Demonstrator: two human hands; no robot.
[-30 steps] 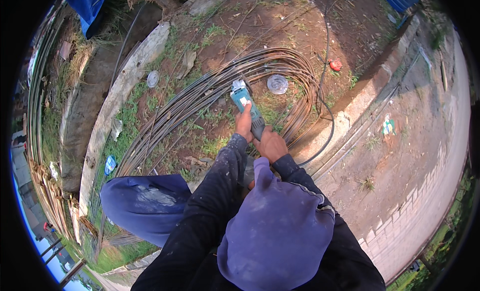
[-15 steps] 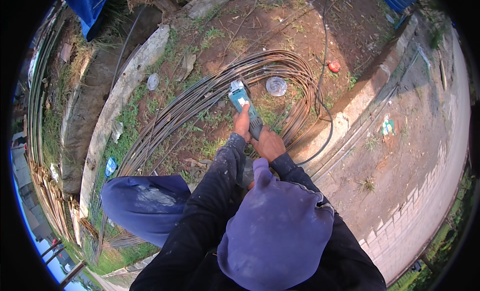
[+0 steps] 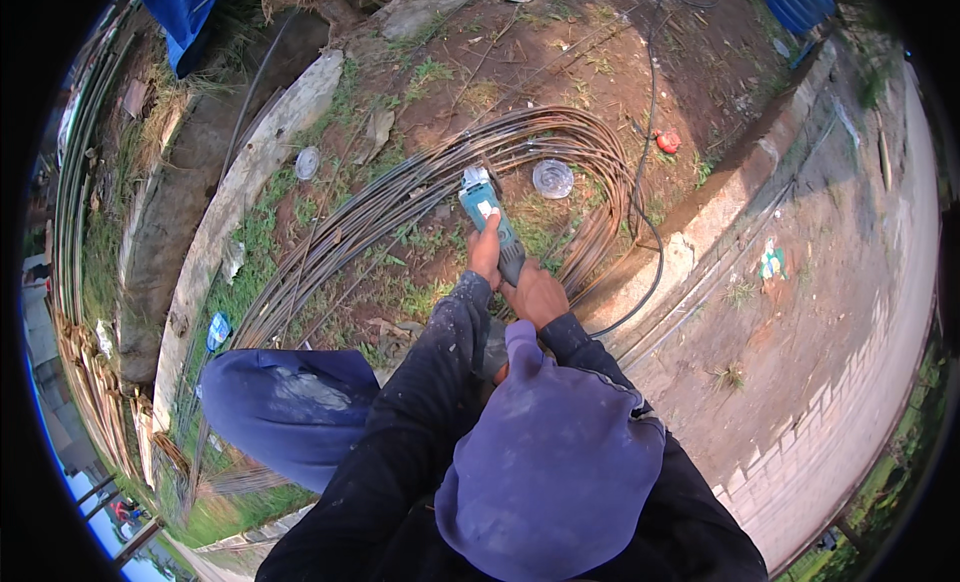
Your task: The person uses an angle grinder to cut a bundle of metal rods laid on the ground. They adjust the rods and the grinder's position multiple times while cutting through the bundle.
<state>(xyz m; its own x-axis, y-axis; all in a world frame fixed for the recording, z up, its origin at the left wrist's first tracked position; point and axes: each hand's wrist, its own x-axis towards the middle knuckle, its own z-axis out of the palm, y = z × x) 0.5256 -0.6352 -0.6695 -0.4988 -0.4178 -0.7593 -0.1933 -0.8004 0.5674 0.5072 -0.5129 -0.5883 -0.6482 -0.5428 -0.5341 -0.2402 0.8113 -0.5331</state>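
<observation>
Both of my hands are closed on a teal angle grinder (image 3: 490, 204) with a dark grey rear body. My left hand (image 3: 484, 250) wraps its middle, the thumb lying on top over a white patch. At the rear end, my right hand (image 3: 538, 294) grips the dark handle part. The grinder's metal head points away from me, over a bundle of long rusty steel rods (image 3: 420, 172). These rods curve round in a loop at the far right. Whether the disc touches a rod, I cannot make out.
A black cable (image 3: 662, 252) runs beside the rods, along a low concrete kerb (image 3: 740, 187). A clear plastic lid (image 3: 552, 179) lies inside the loop. A red crumpled thing (image 3: 667, 142) is on the soil. Another concrete edge (image 3: 250, 182) borders the left side. My knees (image 3: 290, 407) are close below.
The view has shifted slightly. My hands keep the same hold on the grinder, and its head stays over the rods.
</observation>
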